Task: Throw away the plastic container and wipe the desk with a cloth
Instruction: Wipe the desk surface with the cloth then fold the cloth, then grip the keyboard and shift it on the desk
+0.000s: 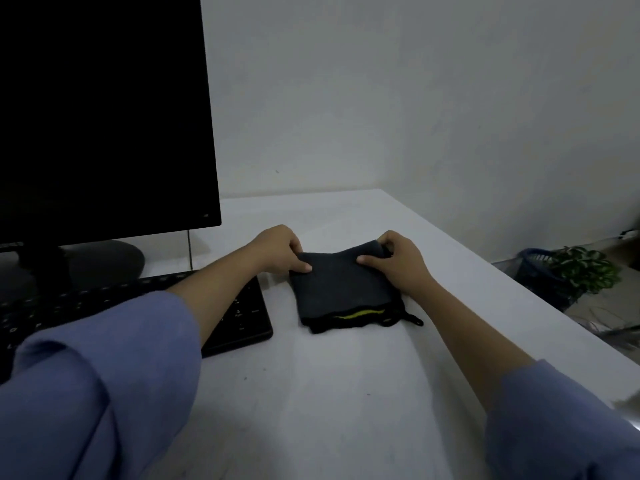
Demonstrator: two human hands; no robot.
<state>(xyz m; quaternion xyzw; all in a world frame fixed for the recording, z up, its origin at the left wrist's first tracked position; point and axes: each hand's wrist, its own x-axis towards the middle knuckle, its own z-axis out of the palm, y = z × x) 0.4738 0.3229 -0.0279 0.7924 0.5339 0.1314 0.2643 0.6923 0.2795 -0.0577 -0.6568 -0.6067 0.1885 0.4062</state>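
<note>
A folded dark grey cloth (343,289) with a yellow strip and a black loop at its near edge lies on the white desk (329,393). My left hand (278,249) pinches the cloth's far left corner. My right hand (398,259) pinches its far right corner, thumb on top. The far edge of the cloth is lifted a little; the near edge rests on the desk. No plastic container is in view.
A black monitor (100,112) on a round stand fills the left. A black keyboard (242,317) lies under my left forearm. Beyond the desk's right edge stand a blue basket (540,268) and a green plant (585,268).
</note>
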